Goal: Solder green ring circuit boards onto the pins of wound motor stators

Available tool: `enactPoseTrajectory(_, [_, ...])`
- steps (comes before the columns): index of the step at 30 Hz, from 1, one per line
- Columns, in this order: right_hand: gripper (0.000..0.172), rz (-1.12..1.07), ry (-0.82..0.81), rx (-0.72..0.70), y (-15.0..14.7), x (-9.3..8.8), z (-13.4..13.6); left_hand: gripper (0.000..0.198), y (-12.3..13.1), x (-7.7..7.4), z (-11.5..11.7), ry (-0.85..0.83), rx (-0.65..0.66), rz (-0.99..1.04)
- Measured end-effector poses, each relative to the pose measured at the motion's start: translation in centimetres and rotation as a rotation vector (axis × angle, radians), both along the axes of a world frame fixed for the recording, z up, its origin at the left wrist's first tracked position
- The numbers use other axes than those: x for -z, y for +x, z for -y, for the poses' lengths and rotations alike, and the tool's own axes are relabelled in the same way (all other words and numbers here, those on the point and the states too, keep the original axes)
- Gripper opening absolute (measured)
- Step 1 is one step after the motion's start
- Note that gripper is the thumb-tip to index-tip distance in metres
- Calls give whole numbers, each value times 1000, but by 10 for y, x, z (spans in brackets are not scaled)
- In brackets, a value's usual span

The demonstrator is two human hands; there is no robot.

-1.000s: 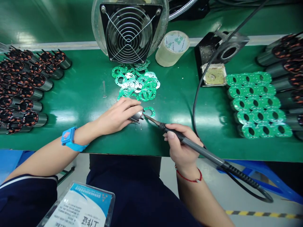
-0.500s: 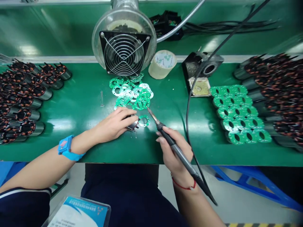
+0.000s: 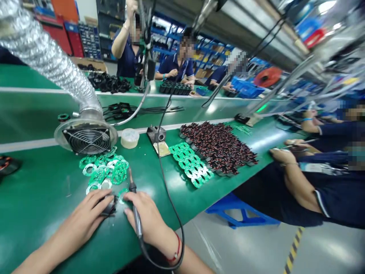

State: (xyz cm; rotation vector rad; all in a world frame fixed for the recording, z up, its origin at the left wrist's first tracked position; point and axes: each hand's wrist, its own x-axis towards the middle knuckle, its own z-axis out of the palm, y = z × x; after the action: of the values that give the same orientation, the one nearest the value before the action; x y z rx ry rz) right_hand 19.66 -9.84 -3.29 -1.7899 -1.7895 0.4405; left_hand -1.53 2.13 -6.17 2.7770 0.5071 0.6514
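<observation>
My left hand (image 3: 92,211) is closed round a dark cylindrical motor stator (image 3: 110,207), lying on the green bench; the fingers hide much of it. In my right hand (image 3: 149,219) is a soldering iron (image 3: 137,219), its tip pointing up and away from me. Beside the stator, close to my right fingertips, lies a single green ring-shaped circuit board (image 3: 122,196), partly covered. Just beyond both hands spreads a loose pile of ring circuit boards (image 3: 107,169), green and white.
Behind the pile stands a fume extractor fan (image 3: 87,140), with a tape roll (image 3: 130,138) and a soldering iron stand (image 3: 158,139) to its right. Further right are a circuit board panel (image 3: 189,163) and many packed stators (image 3: 219,146). A co-worker's hand (image 3: 285,156) works at the right.
The view has swung up and to the right, bringing co-workers and the room into sight. My left hand stays on the stator; the soldering iron now points more upright, still in my right hand.
</observation>
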Motion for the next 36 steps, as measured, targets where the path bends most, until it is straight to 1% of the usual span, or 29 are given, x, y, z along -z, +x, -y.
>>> enactPoseTrajectory(2, [39, -70, 5, 29, 0, 0, -1, 36, -1, 3, -1, -23, -30, 18])
enactPoseTrajectory(4, [40, -132, 43, 90, -1, -1, -2, 34, -2, 2, 0, -104, -95, 24])
enactPoseTrajectory(6, [40, -180, 65, 167, -3, -1, -5, 40, -2, -3, 3, -240, -209, 24])
enactPoseTrajectory(8, [41, -225, 41, 218, -7, -4, -9, 52, 0, -10, 8, -398, -364, 41])
enactPoseTrajectory(10, [42, -262, -8, 224, -12, -9, -14, 60, 2, -17, 14, -549, -476, 75])
enactPoseTrajectory(11, [45, -279, -22, 214, -15, -11, -17, 62, 3, -19, 17, -619, -501, 99])
enactPoseTrajectory(13, [47, -321, -5, 182, -20, -16, -24, 63, 3, -20, 19, -754, -493, 145])
enactPoseTrajectory(15, [43, -396, 85, 156, -26, -17, -29, 63, 1, -17, 17, -866, -454, 174])
enactPoseTrajectory(17, [39, -521, 197, 137, -33, -17, -32, 64, -3, -11, 11, -915, -410, 169])
enactPoseTrajectory(18, [37, -600, 238, 130, -36, -16, -33, 64, -5, -8, 7, -904, -390, 147])
enactPoseTrajectory(20, [33, -756, 259, 108, -41, -13, -35, 62, -9, -2, 1, -790, -368, 90])
enactPoseTrajectory(22, [34, -874, 209, 69, -45, -11, -36, 55, -10, 0, -2, -594, -328, 38])
enactPoseTrajectory(24, [37, -882, 148, 22, -46, -9, -37, 44, -9, 0, -1, -382, -277, 16])
enactPoseTrajectory(26, [38, -717, 149, -18, -45, -8, -38, 33, -7, -2, 1, -230, -227, 1])
enactPoseTrajectory(29, [37, -311, 224, -115, -44, -6, -35, 23, -7, -4, 2, -136, -158, -23])
enactPoseTrajectory(31, [41, -119, 230, -152, -44, -6, -30, 22, -10, -6, 0, -135, -122, -31])
enactPoseTrajectory(32, [46, -60, 215, -141, -44, -6, -27, 23, -12, -7, -2, -150, -111, -31])
enactPoseTrajectory(34, [56, -3, 182, -77, -44, -7, -21, 29, -17, -11, -6, -199, -93, -31])
enactPoseTrajectory(36, [59, 0, 129, -21, -42, -9, -16, 36, -23, -17, -11, -253, -74, -45])
